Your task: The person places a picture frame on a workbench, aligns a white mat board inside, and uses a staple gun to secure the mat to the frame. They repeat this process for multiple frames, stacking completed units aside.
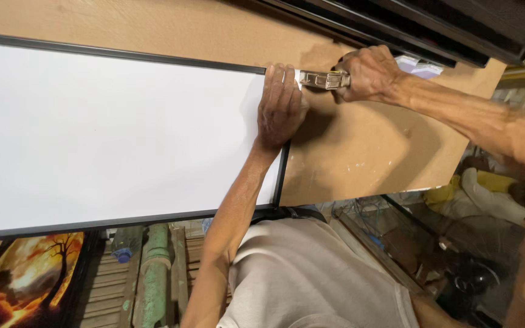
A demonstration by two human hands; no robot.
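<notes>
Here the metal staple gun [321, 79] lies with its long axis running from three o'clock to nine o'clock, its nose pointing toward nine o'clock at the top right corner of the white framed board [110, 130]. The right hand [367, 74] is clenched around the tool's rear end, forearm stretching away toward four o'clock. The left hand [281, 106] rests flat, fingers spread slightly and pointing to twelve o'clock, pressing on the board's corner just beside the tool's nose; its arm runs down toward six o'clock. The two hands sit close, with the tool between them. The board, edged by a thin black frame [282, 173], lies long side across on a brown hardboard sheet [360, 152]. Lower down, at seven o'clock, a sunset tree picture [28, 273] shows beside green wooden slats [153, 267].
</notes>
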